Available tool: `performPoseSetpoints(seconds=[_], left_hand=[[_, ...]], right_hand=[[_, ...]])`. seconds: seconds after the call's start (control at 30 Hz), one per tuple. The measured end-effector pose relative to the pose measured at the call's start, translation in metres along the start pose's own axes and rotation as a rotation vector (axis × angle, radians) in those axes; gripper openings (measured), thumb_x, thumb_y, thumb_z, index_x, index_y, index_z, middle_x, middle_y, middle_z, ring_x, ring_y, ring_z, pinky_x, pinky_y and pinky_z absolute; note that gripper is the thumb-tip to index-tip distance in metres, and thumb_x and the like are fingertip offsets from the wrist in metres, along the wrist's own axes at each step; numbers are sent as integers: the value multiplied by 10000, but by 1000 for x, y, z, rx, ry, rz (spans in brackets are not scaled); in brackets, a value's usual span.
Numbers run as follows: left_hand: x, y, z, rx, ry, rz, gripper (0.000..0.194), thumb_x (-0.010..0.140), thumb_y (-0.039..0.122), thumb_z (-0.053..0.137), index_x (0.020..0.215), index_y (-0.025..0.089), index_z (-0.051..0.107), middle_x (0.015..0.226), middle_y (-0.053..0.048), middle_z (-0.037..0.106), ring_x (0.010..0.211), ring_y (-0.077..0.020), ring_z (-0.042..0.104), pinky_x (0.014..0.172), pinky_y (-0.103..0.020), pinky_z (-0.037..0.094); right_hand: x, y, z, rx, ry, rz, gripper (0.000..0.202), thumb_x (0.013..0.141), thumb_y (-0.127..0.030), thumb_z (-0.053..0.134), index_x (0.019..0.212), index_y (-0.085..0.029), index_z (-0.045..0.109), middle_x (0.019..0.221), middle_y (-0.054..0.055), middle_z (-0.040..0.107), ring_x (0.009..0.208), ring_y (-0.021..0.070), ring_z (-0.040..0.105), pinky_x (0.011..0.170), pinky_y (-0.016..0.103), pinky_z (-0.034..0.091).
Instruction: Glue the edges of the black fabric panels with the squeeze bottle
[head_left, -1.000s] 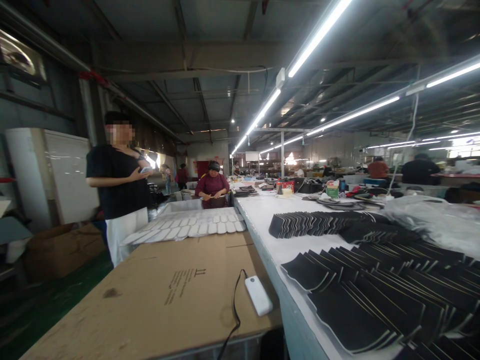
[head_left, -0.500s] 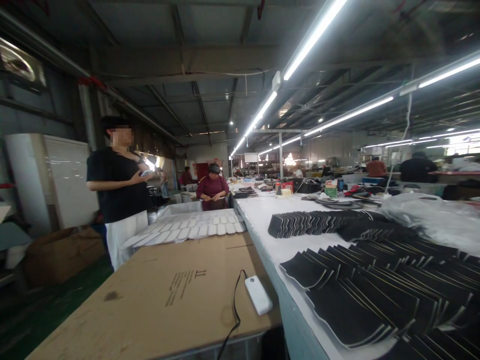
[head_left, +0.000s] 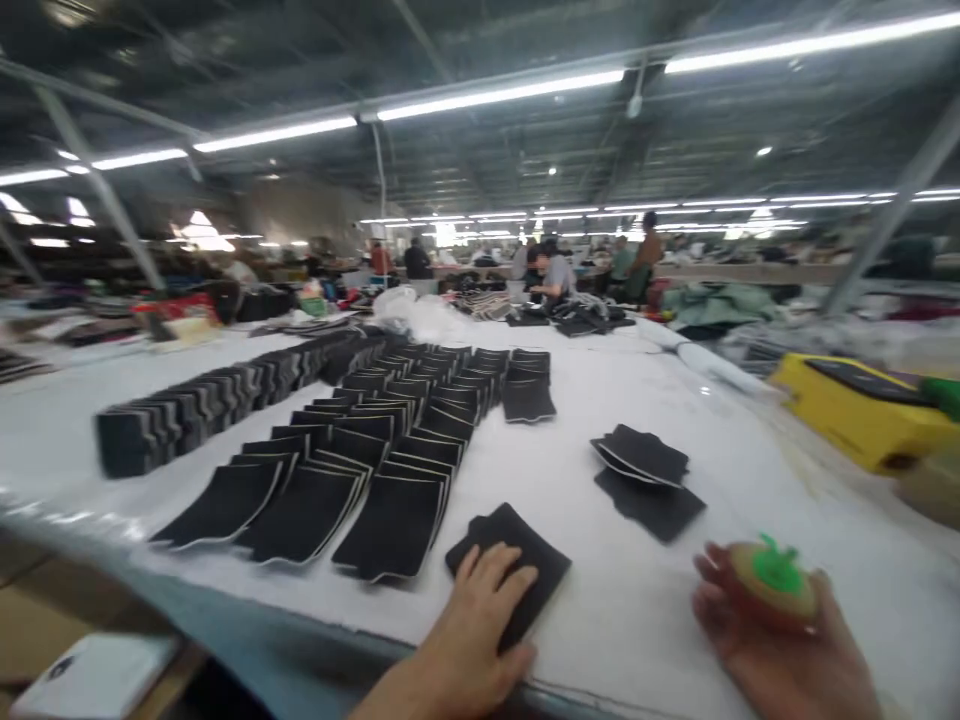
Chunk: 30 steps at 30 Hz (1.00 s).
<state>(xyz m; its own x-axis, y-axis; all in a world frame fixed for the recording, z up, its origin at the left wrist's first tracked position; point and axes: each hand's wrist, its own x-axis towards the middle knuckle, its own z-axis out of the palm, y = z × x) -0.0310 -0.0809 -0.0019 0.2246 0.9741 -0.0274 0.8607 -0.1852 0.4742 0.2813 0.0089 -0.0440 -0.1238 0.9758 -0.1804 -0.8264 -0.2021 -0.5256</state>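
Left hand lies flat, fingers spread, on a black fabric piece on the white table; right hand fingers curl around a green-capped round bottle.

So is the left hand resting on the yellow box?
No, the left hand lies flat on a black fabric piece; the yellow box sits far right.

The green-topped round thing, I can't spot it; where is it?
In the head view it sits low on the right, held in the right hand, right of the black piece under the left hand.
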Motion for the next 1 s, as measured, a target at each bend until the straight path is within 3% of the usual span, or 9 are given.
performPoseSetpoints(seconds=[0.1,0.3,0.43,0.57,0.77,1.0], left_hand=[[0,-10,4,25,-24,-78,653,808,411,591,1408,219,420,1523,-73,270,1417,-274,172,1181,-505,83],[3,-7,9,122,20,-106,637,857,514,524,1403,198,437,1512,-89,291,1403,-289,208,1165,-493,176],[12,-1,7,190,59,-138,501,912,431,448,1337,176,518,1431,-107,412,1339,-274,323,1106,-460,302],[20,11,-2,310,14,-149,440,875,311,501,1287,169,557,1361,-120,468,1249,-283,406,1013,-439,396],[29,30,-10,419,-73,-135,355,811,267,546,1140,154,619,1242,-141,513,1146,-312,460,889,-459,464],[30,39,-14,391,-129,-120,266,809,213,511,1030,126,632,1176,-149,522,1115,-315,477,842,-455,491]], right_hand=[[-5,-6,4,36,61,27,402,872,-505,532,1023,-169,692,1042,159,679,814,273,659,692,432,583],[-4,4,16,58,-56,14,384,821,-476,634,1005,-148,713,997,149,701,782,254,666,724,393,577],[-6,4,14,33,-104,-20,414,825,-475,642,1020,-116,708,996,163,699,779,248,666,743,381,571],[-8,4,15,18,-86,-55,431,871,-486,573,1017,-103,707,977,177,702,771,247,674,753,382,567],[-14,7,24,-54,-41,-58,451,906,-506,501,948,-109,711,930,187,709,711,238,683,764,385,560],[-17,12,30,-104,-61,-74,357,893,-448,548,970,-133,700,908,166,717,708,241,690,771,395,558]])
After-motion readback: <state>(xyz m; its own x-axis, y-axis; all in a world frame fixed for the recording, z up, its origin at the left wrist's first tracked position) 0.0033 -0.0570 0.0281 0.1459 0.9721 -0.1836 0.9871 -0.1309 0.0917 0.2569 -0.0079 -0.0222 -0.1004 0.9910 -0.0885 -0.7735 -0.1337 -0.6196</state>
